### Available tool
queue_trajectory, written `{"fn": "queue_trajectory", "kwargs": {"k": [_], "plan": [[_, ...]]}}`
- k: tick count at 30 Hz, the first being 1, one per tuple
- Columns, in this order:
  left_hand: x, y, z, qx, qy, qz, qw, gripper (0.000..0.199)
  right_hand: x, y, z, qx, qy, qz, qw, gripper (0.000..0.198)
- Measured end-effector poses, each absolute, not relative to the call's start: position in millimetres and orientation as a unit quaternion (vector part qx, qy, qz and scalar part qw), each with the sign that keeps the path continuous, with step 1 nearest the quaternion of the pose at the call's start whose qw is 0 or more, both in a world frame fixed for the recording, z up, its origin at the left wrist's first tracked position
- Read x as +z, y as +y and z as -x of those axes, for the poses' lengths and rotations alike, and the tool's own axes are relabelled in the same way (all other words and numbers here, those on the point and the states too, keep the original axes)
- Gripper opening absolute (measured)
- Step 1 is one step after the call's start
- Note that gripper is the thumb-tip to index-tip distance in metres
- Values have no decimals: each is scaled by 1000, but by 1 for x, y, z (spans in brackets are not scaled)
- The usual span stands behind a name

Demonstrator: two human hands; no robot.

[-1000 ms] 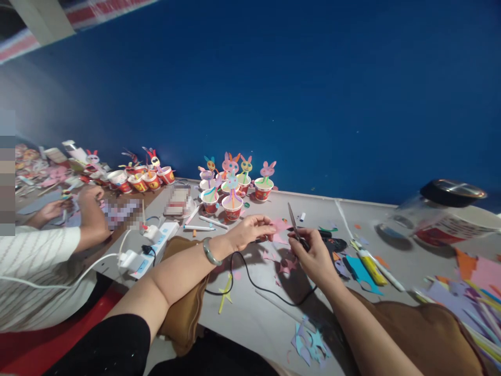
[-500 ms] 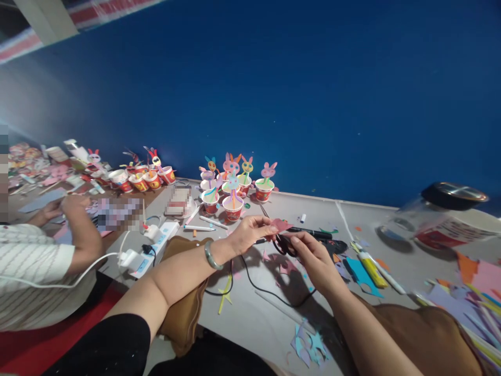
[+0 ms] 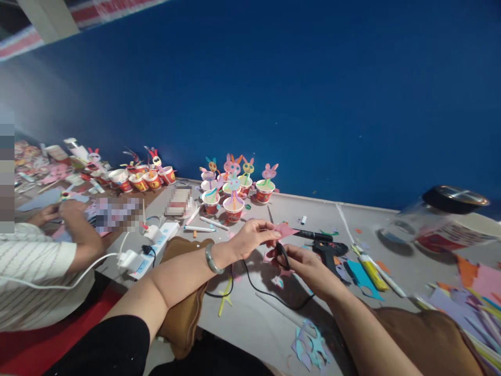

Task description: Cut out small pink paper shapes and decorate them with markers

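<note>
Between the thumb and fingers of my left hand (image 3: pixel 256 237) is a small piece of pink paper (image 3: pixel 286 231). My right hand (image 3: pixel 307 265) has its fingers in the black handles of a pair of scissors (image 3: pixel 282 257), just below the paper. One blade tip points up behind the paper; whether the blades touch it I cannot tell. Beyond my hands stand several red paper cups (image 3: pixel 234 213) with paper rabbit figures on stems. Pink and white paper scraps (image 3: pixel 277 282) lie on the table under my hands.
A black glue gun (image 3: pixel 329 256) lies right of my hands, its cord curving across the table. At left are a power strip (image 3: pixel 156 250) and a co-worker's arm (image 3: pixel 84 230). A clear jar (image 3: pixel 415 222) stands at right. Blue scraps (image 3: pixel 311 344) lie near the front edge.
My right hand with the scissors has moved down and slightly left, uncovering the glue gun. The pink paper has shifted a little right in my left hand.
</note>
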State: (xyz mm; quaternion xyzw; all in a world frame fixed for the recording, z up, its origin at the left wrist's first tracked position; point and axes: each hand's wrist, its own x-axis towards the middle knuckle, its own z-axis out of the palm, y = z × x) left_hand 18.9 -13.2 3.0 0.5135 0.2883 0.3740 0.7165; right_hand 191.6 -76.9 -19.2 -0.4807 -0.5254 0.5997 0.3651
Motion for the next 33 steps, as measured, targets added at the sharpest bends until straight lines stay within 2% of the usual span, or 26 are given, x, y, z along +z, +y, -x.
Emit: {"fn": "queue_trajectory", "kwargs": {"k": [3, 6, 10, 16, 21, 24, 33], "plan": [[2, -11, -18, 386, 296, -504, 714, 33, -22, -75, -191, 587, -470, 496, 435, 41], [0, -9, -18, 378, 302, -506, 714, 31, -24, -72, -195, 524, -432, 527, 511, 40], [-3, -12, -20, 359, 304, -537, 700, 29, -23, -72, -197, 466, -425, 532, 565, 35], [-16, -17, -24, 316, 310, -557, 703, 30, -20, -77, -192, 413, -444, 551, 574, 33], [-15, -16, -21, 284, 307, -568, 708, 25, -22, -76, -194, 412, -443, 551, 575, 31], [-7, -16, -19, 295, 275, -574, 713, 30, -21, -76, -194, 415, -448, 546, 574, 32], [-10, -16, -19, 318, 271, -646, 639, 35, -19, -79, -188, 411, -485, 529, 563, 34]]}}
